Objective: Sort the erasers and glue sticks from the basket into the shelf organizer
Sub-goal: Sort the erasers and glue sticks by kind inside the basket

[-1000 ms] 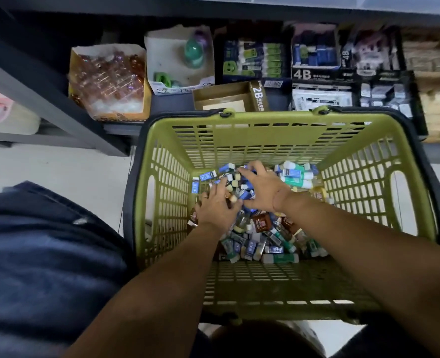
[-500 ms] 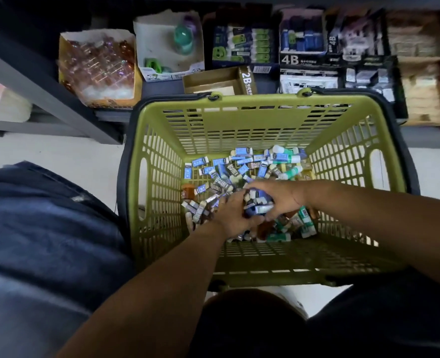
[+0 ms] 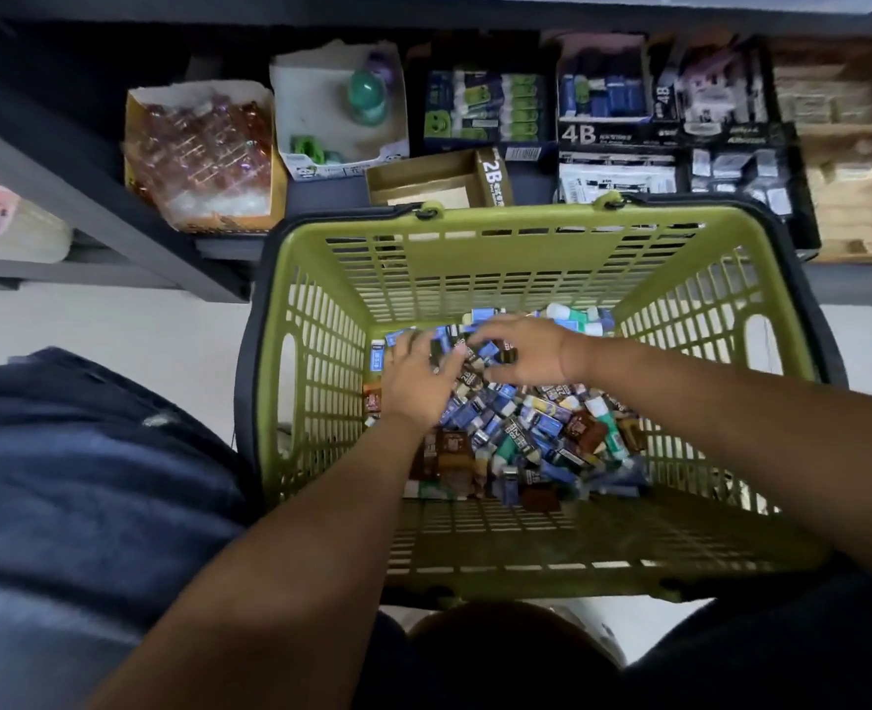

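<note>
A green plastic basket (image 3: 474, 248) stands on the floor in front of a low shelf. Its bottom holds a heap of small erasers (image 3: 515, 433) in blue, brown and dark sleeves, with white-and-green glue sticks (image 3: 574, 316) mixed in at the far right. My left hand (image 3: 416, 376) lies flat on the heap's far left part, fingers stretched out. My right hand (image 3: 528, 351) reaches in from the right, fingers arched over the erasers beside the left hand's fingertips. Whether it holds one is hidden. On the shelf stand an open, nearly empty 2B box (image 3: 439, 179), a 4B box (image 3: 602, 102) and a box of green glue sticks (image 3: 485, 107).
An orange box of clear-wrapped items (image 3: 203, 151) and a white box (image 3: 339, 110) with green pieces stand at the shelf's left. More boxes (image 3: 833, 161) fill the right. A slanted grey shelf post (image 3: 90, 212) runs at left. My dark-clothed knee (image 3: 65, 479) is beside the basket.
Both hands have moved from the near side of the heap to its far side. The left hand has flattened out and the view has shifted.
</note>
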Motion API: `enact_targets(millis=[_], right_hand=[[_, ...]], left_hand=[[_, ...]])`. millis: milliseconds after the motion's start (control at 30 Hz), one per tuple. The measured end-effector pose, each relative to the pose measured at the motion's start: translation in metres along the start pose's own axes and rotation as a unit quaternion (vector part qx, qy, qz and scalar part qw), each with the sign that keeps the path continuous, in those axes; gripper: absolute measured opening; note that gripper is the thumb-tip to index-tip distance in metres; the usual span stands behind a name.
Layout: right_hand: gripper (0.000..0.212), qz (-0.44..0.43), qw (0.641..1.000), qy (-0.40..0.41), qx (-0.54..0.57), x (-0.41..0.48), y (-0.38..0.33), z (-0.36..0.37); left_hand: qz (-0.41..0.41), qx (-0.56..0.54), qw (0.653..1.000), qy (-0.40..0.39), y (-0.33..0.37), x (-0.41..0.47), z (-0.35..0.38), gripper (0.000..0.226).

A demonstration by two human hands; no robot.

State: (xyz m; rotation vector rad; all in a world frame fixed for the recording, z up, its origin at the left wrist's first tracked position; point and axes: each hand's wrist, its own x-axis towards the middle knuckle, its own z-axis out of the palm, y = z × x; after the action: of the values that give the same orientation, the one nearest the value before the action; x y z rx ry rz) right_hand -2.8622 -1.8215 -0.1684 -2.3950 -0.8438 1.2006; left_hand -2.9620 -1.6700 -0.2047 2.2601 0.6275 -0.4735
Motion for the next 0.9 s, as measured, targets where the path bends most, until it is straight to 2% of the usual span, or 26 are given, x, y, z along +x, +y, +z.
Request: enact_targets(millis=[133, 367, 467, 600, 700, 833, 900], right_hand=[[0.069, -0.017, 0.999, 0.028, -0.031, 0.028, -0.013, 0.023], [0.073, -0.027, 0.973, 0.071, -0.217, 0.045, -0.001, 0.04], [0.084, -0.03, 0.969, 0.062, -0.237, 0.051, -0.004, 0.036], [0.096, -0.049, 0.967, 0.029, -0.248, 0.05, 0.001, 0.034], [0.103, -0.067, 0.963, -0.011, -0.26, 0.054, -0.009, 0.026], [0.093, -0.064, 0.95, -0.108, -0.285, 0.063, -0.03, 0.026], [0.089, -0.072, 0.953, -0.118, -0.268, 0.062, -0.026, 0.029]], left_hand=[[-0.016, 0.083, 0.996, -0.03, -0.018, 0.026, -0.005, 0.067], [-0.021, 0.125, 0.992, -0.004, -0.034, 0.036, 0.0, 0.061], [-0.052, 0.056, 0.997, -0.01, -0.037, 0.03, 0.007, 0.058], [-0.084, 0.029, 0.996, -0.015, -0.036, 0.013, 0.019, 0.055], [-0.085, 0.002, 0.996, 0.008, -0.026, 0.006, 0.022, 0.052], [-0.118, -0.156, 0.98, -0.019, -0.026, -0.007, 0.025, 0.066], [-0.151, -0.203, 0.967, -0.024, -0.026, -0.015, 0.024, 0.073]])
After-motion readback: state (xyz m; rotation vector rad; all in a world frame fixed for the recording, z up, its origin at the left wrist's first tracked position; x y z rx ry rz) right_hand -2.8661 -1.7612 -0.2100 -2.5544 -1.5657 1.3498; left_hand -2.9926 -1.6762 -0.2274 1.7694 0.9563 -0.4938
